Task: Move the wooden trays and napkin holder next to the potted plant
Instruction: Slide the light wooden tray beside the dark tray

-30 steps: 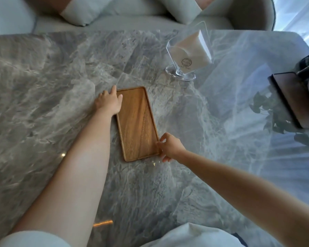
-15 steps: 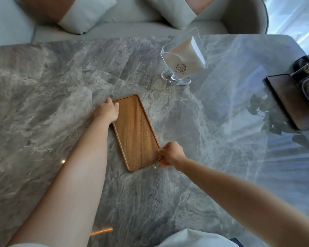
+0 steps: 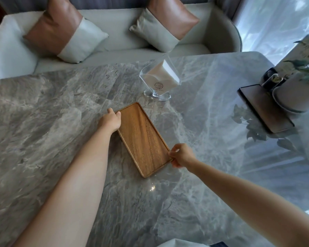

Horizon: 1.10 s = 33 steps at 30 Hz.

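Observation:
A long light-wood tray (image 3: pixel 143 139) lies at a slant in the middle of the grey marble table (image 3: pixel 43 122). My left hand (image 3: pixel 111 120) grips its far left corner and my right hand (image 3: pixel 181 155) pinches its near right corner. Behind the tray stands a clear napkin holder (image 3: pixel 159 81) full of white napkins. At the right edge a potted plant (image 3: pixel 300 86) in a white pot stands by a dark wooden tray (image 3: pixel 264 107).
A pale sofa (image 3: pixel 114 32) with two brown-and-white cushions runs along the table's far side. A dark jar with a clear handle (image 3: pixel 269 77) sits beside the pot. A bright window fills the upper right.
The tray has turned clockwise under both hands, its near end swinging left. My view has tilted up, bringing in the sofa and the plant.

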Each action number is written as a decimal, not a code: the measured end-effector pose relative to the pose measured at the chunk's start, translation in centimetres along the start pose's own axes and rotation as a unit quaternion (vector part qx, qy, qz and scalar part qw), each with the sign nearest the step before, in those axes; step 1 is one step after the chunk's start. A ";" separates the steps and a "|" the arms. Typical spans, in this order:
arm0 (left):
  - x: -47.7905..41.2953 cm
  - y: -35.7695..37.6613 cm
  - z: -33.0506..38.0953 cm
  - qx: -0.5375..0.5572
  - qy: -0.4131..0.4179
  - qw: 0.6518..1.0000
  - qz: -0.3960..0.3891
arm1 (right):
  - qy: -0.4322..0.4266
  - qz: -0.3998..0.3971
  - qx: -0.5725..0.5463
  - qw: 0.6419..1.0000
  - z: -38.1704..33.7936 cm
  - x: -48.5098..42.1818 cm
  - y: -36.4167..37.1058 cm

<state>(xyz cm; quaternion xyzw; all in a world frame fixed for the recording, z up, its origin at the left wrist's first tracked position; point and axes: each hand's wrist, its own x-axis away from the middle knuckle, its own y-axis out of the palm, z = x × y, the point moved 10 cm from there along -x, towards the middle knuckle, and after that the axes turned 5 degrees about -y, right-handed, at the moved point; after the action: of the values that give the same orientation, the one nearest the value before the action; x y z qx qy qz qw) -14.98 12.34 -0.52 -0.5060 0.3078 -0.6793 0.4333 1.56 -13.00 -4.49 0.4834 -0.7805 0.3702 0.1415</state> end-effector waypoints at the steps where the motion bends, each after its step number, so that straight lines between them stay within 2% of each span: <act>1: 0.4 0.1 1.2 0.007 0.007 1.000 -0.002 | -0.001 0.007 -0.009 1.000 0.3 0.1 -1.2; 9: 3.6 1.4 12.0 0.042 0.069 0.997 0.001 | -0.010 0.077 -0.049 0.996 3.5 0.0 -11.5; 18: 6.6 6.9 23.4 0.018 0.112 0.993 -0.020 | 0.001 0.127 -0.059 0.990 8.2 -0.4 -22.5; 33: 6.3 17.5 36.8 -0.042 0.099 0.993 -0.057 | 0.022 0.179 -0.032 0.983 15.1 -4.6 -33.2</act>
<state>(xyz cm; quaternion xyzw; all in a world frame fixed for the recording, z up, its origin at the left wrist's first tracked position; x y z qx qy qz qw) 24.29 -0.23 -1.84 -0.4708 0.3480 -0.7359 0.3400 34.46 -29.41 -2.90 0.3227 -0.8627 0.3748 0.1054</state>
